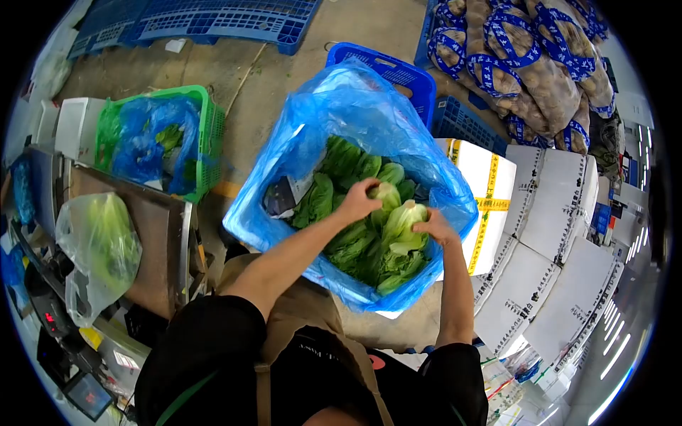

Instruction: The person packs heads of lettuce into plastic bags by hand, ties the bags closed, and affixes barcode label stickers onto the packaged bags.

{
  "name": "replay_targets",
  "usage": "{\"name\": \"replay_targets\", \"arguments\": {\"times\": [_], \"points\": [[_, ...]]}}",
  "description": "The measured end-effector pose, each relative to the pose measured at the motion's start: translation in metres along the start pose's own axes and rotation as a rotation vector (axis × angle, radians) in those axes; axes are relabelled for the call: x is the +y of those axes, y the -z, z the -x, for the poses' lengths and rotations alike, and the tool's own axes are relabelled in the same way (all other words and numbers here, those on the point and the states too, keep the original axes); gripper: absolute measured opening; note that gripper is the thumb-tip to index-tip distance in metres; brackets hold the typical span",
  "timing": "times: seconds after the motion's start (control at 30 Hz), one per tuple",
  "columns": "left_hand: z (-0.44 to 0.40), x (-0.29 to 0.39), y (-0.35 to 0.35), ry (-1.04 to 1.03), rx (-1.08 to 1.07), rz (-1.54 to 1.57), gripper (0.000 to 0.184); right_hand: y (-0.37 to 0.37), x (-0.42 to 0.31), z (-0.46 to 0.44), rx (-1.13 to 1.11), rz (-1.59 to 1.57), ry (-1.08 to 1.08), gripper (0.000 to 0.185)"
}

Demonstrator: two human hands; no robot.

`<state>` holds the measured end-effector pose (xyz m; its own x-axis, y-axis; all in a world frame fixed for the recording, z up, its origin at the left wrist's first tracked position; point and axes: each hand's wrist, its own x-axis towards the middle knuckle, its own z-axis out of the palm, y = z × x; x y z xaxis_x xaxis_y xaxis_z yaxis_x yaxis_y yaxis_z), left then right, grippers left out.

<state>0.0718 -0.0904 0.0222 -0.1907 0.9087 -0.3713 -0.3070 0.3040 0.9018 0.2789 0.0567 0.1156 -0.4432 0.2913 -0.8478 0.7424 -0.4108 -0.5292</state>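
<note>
A blue plastic bag (277,174) lines an open container in front of me and holds several heads of green romaine lettuce (334,160). My left hand (359,200) reaches in from the left, its fingers curled on the pale base of one lettuce head (386,199). At the right side, my right hand (437,226) grips another lettuce head (406,226), whose cut stem end points up; some of its fingers are hidden behind the leaves. A dark printed packet (280,197) lies inside the bag at the left.
On the left, a green crate (212,138) holds blue plastic and leaves, above a brown table (160,238) with bagged lettuce (110,238). White taped boxes (526,291) are stacked at right. Sacks (533,64), a blue crate (419,85) and blue pallets (220,18) stand beyond.
</note>
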Motion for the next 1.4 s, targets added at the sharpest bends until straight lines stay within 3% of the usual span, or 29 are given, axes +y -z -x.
{"name": "replay_targets", "arguments": {"times": [0.07,0.17,0.2,0.23,0.3,0.33,0.37,0.47,0.57,0.73,0.8,0.9,1.0,1.03,1.07,1.13,1.23,1.4], "points": [[-0.009,0.042,0.021,-0.037,-0.042,-0.111,0.06,-0.004,-0.03,0.012,-0.025,-0.039,0.085,0.068],[-0.017,0.129,0.062,-0.047,-0.144,-0.306,0.062,-0.021,-0.058,0.033,0.234,-0.338,0.291,0.06],[-0.016,0.153,0.075,-0.087,-0.164,-0.364,0.061,-0.029,-0.077,0.043,-0.002,-0.532,0.401,0.07],[-0.009,0.184,0.088,-0.119,-0.201,-0.458,0.061,-0.039,-0.09,0.046,-0.145,-0.521,0.615,0.069],[0.011,0.229,0.106,-0.197,-0.168,-0.535,0.054,-0.068,-0.133,0.049,-0.099,-0.704,0.486,0.062],[0.023,0.251,0.113,-0.211,-0.228,-0.604,0.049,-0.08,-0.147,0.061,-0.217,-0.7,0.514,0.055],[0.033,0.271,0.122,-0.215,-0.268,-0.683,0.044,-0.086,-0.151,0.052,-0.402,-0.803,0.515,0.059],[0.049,0.268,0.141,-0.428,-0.133,-0.656,0.033,-0.131,-0.17,0.047,-0.406,-0.742,0.506,0.059],[0.146,0.332,0.16,-0.144,0.119,-0.936,0.04,-0.185,-0.186,0.03,-0.409,-0.645,0.451,0.059],[0.247,0.349,0.236,0.01,0.305,-1.192,0.042,-0.283,-0.178,0.008,-0.435,-0.477,0.318,0.059],[0.299,0.354,0.276,0.001,0.337,-1.084,0.043,-0.331,-0.178,0.001,-0.498,-0.398,0.272,0.059],[0.388,0.35,0.335,-0.168,0.449,-1.11,0.054,-0.413,-0.192,-0.002,-0.635,-0.29,0.235,0.059],[0.513,0.34,0.375,-0.304,0.669,-0.327,0.05,-0.506,-0.213,0.002,-0.793,-0.237,0.228,0.059],[0.545,0.318,0.397,-0.398,0.854,-0.265,0.05,-0.538,-0.219,0.005,-0.839,-0.23,0.225,0.059],[0.569,0.284,0.429,-0.377,1.054,-0.329,0.049,-0.569,-0.224,0.007,-0.88,-0.235,0.227,0.059],[0.617,0.21,0.476,-0.207,1.158,-0.584,0.046,-0.627,-0.231,0.009,-0.938,-0.264,0.217,0.059],[0.643,0.14,0.472,0.294,0.91,-0.809,0.043,-0.706,-0.228,0.006,-0.996,-0.323,0.189,0.06],[0.623,0.079,0.434,0.507,0.553,-0.958,0.041,-0.769,-0.187,-0.012,-0.934,-0.434,0.134,0.06]]}}
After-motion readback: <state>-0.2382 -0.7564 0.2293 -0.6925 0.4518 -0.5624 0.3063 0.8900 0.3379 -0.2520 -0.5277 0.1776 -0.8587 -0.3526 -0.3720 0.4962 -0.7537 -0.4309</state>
